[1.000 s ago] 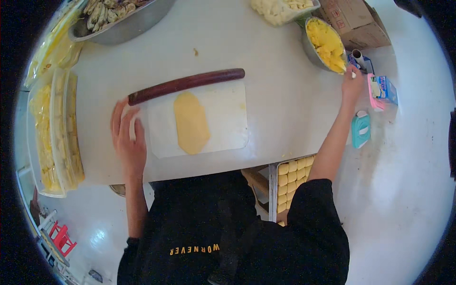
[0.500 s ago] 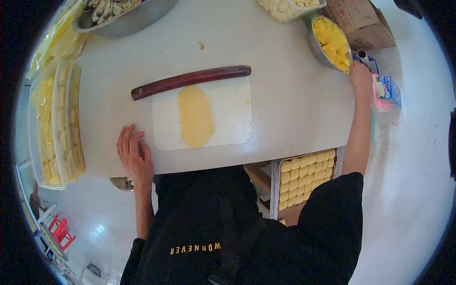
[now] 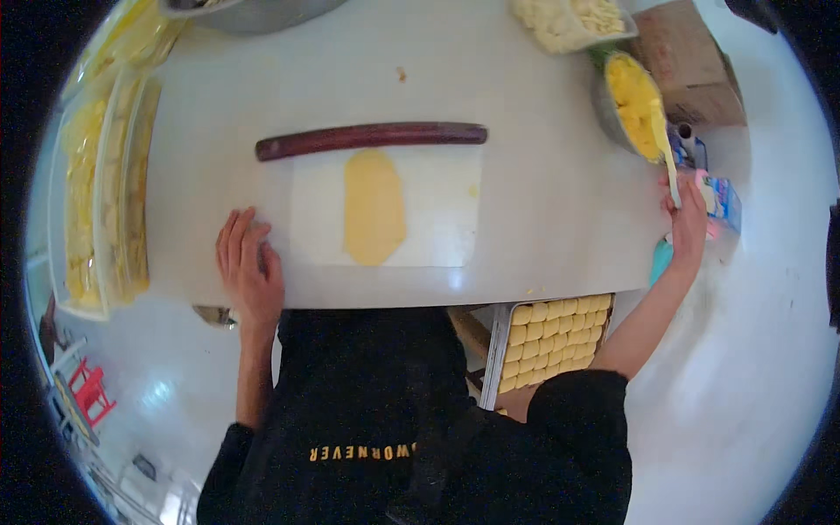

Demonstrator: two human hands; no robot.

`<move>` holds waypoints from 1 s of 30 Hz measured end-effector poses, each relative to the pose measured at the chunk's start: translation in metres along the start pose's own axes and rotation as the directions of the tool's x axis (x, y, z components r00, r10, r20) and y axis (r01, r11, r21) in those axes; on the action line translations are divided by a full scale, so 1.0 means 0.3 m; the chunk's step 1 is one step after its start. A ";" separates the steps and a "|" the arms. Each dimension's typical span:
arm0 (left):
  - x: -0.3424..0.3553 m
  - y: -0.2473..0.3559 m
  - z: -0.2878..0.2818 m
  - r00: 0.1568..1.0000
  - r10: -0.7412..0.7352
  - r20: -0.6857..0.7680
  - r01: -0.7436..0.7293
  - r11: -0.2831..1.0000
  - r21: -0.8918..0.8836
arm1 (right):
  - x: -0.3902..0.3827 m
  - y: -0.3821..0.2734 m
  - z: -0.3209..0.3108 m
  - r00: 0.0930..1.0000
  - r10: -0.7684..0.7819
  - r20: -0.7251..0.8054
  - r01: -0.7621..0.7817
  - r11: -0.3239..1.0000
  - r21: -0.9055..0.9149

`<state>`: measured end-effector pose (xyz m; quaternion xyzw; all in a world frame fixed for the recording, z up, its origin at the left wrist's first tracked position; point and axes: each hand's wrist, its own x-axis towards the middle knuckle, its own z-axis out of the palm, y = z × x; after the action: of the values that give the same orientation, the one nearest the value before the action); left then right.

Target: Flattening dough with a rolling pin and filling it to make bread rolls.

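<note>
Drawn back from the bowl's rim toward the near edge of the surface [image 3: 542, 201], the right hand [image 3: 689, 227] now shows a pale spatula [image 3: 672, 171] that was hidden half a second ago; the left hand [image 3: 252, 271] stays near the left part of the near edge. As I see it, the far right corner is crowded: a tub of pale pieces [image 3: 612, 37], a carton [image 3: 691, 74] and the steel bowl [image 3: 610, 122] of yellow filling [image 3: 634, 92], with a blue-and-white packet [image 3: 722, 199] just beside the right hand. At the left edge stands a clear container [image 3: 107, 192]; a basin [image 3: 262, 16] occupies the far left. Dough [image 3: 374, 210] lies flat on a white sheet [image 3: 442, 210], between the two hands and well apart from the right fingers; a dark rolling pin [image 3: 372, 137] borders its far end. Right fingers close around the spatula's handle, the coated blade lying beyond them at the bowl. Left fingers are bent and loosely parted; what lies beneath the palm I cannot tell. Long axes: dough, near to far; pin, left to right; spatula, roughly near to far, its blade pointing to the far edge.
</note>
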<state>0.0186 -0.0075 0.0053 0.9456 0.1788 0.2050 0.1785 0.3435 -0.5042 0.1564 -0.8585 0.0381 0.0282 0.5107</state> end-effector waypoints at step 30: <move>0.010 -0.005 -0.009 0.998 -0.046 -0.040 0.044 0.999 -0.029 | -0.233 0.039 0.543 0.876 -0.219 0.429 0.353 0.898 -0.263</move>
<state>0.0194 -0.0041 0.0079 0.9343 0.2007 0.2227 0.1928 0.2711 -0.3641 0.0747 -0.9051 -0.1986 0.1272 0.3537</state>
